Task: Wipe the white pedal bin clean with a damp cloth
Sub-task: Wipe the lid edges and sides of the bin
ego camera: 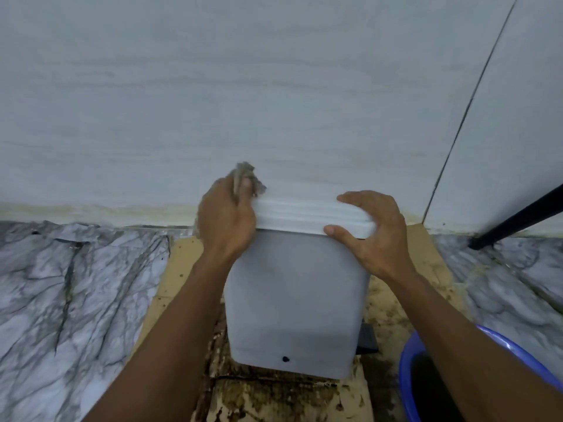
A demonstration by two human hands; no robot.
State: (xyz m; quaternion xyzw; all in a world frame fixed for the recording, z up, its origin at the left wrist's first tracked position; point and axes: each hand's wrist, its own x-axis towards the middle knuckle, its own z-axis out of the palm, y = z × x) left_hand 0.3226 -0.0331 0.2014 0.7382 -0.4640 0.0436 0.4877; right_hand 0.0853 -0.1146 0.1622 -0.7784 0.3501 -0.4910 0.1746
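The white pedal bin [292, 303] stands on stained cardboard against the wall, its lid [301, 217] down. My left hand [227, 220] grips a grey-brown cloth [248, 175] against the lid's left end; a tuft of cloth sticks up above the fingers. My right hand [374, 229] grips the lid's right end, thumb on the front edge and fingers over the top. A black pedal [367, 338] shows at the bin's lower right.
Stained cardboard [274, 394] covers the floor under the bin. Marble-patterned floor [73, 293] lies to both sides. A blue basin [451, 379] sits at the lower right under my forearm. A black leg [518, 217] slants down at the right. The pale wall [274, 102] is right behind.
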